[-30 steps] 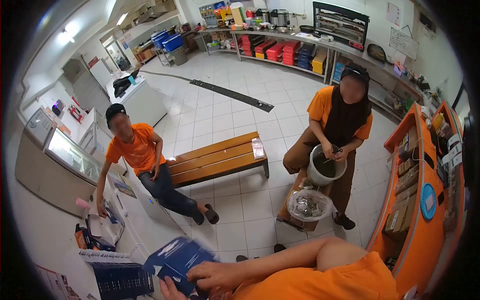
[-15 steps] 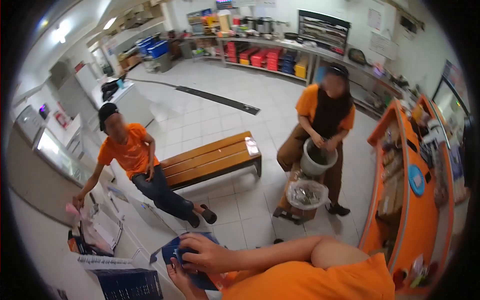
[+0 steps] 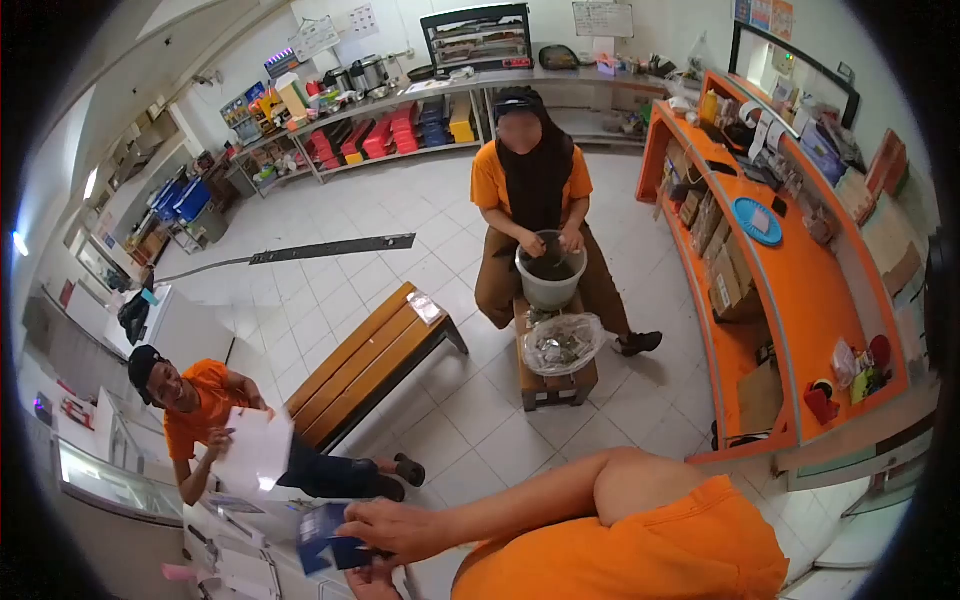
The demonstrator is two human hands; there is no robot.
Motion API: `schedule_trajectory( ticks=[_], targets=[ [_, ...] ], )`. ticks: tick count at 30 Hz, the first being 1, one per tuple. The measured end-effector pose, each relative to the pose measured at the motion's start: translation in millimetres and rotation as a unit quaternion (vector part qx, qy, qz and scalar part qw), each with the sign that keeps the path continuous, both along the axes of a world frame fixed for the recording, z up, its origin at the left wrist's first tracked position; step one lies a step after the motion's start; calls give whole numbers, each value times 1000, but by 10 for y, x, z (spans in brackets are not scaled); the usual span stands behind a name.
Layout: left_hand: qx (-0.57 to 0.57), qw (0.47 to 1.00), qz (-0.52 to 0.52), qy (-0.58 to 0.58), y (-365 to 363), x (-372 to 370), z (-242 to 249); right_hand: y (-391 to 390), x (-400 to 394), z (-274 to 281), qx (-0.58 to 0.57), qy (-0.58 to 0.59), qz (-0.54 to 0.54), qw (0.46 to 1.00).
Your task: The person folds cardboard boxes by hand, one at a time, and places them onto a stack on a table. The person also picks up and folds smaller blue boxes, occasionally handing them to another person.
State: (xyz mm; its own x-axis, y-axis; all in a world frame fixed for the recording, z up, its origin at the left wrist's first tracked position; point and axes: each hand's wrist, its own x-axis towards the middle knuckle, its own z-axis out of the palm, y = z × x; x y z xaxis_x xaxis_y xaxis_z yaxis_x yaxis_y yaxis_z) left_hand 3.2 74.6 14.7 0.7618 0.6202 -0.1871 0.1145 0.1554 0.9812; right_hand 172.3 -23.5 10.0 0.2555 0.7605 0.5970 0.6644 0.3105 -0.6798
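A dark blue cardboard box (image 3: 322, 540) is between my two hands near the bottom of the view, left of my orange shirt. My right hand (image 3: 388, 530) reaches over from the right, its fingers closed on the box's upper edge. Lower down, my left hand (image 3: 372, 580) grips the box's near end; only some of its fingers show. White panels and the counter (image 3: 245, 572) lie just beyond and below the box.
A seated person holds a white sheet (image 3: 258, 450) close to my hands. Another person works in a bucket (image 3: 552, 280) above a plastic-lined container (image 3: 565, 345). A wooden bench (image 3: 355, 365) stands between them; an orange shelf counter (image 3: 790, 290) is at right.
My view has turned to the right. The blue box looks more upright in my hands. The person at left now holds a white sheet, their hand having left the pink thing on the counter.
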Motion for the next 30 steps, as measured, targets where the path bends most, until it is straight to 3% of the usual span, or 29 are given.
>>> schedule_trajectory(
  ticks=[1, 3, 4, 6, 7, 9, 10, 11, 13, 14, 16, 17, 19, 20, 21, 24, 25, 27, 28, 29, 30],
  targets=[
    [6, 1000, 1, 4, 45, -149, -52, -53, 89, 8, 36, -11, 6, 999],
    [220, 942, -197, 160, 73, -367, -66, -160, 272, 20, 107, -35, 16, 994],
    [221, 940, -203, 159, 54, -450, -128, -141, 319, -101, -6, -11, 134, 991],
    [261, 900, -172, 303, -83, -610, -156, -142, 317, -208, -208, 30, 304, 929],
    [260, 896, -182, 311, -158, -618, -130, -223, 290, -234, -205, 42, 299, 931],
    [156, 951, -84, 253, -393, -474, 89, -404, 222, -224, -250, 200, 287, 903],
    [89, 952, -59, 287, -553, -320, 360, -404, 180, -359, -190, 276, 252, 908],
    [90, 952, -60, 286, -485, -344, 339, -383, 186, -409, -189, 276, 250, 908],
    [62, 938, -193, 282, -293, -423, 267, -340, 201, -458, -206, 200, 196, 938],
    [62, 939, -190, 280, -286, -419, 268, -338, 183, -487, -206, 197, 198, 938],
    [115, 930, -196, 290, -276, -397, 301, -348, 111, -546, -72, 273, 35, 959],
    [115, 931, -194, 289, -270, -397, 304, -370, 95, -516, -73, 271, 38, 959],
    [120, 918, -225, 302, -238, -430, 298, -421, 37, -461, -176, 234, 298, 909],
    [121, 931, -236, 253, -160, -561, 132, -516, 64, -253, -209, 237, 295, 902],
    [122, 931, -231, 254, -237, -500, 290, -483, 42, -246, -207, 236, 299, 901],
    [142, 903, -192, 357, -549, -75, 902, -368, -22, -295, -221, 239, 263, 908],
    [142, 903, -193, 355, -458, -203, 659, -338, -14, -314, -222, 238, 262, 909],
    [409, 893, -85, 166, -179, -581, -16, -252, -18, -368, -131, 117, 45, 983],
    [486, 862, -99, 107, -222, -469, 167, -132, 33, -451, -97, 143, -132, 976],
    [483, 863, -99, 110, -267, -401, 282, 6, 68, -535, -61, 166, -304, 936],
    [580, 804, -123, 47, -306, -342, 369, 75, 189, -513, -101, 289, -293, 906]
  ],
)
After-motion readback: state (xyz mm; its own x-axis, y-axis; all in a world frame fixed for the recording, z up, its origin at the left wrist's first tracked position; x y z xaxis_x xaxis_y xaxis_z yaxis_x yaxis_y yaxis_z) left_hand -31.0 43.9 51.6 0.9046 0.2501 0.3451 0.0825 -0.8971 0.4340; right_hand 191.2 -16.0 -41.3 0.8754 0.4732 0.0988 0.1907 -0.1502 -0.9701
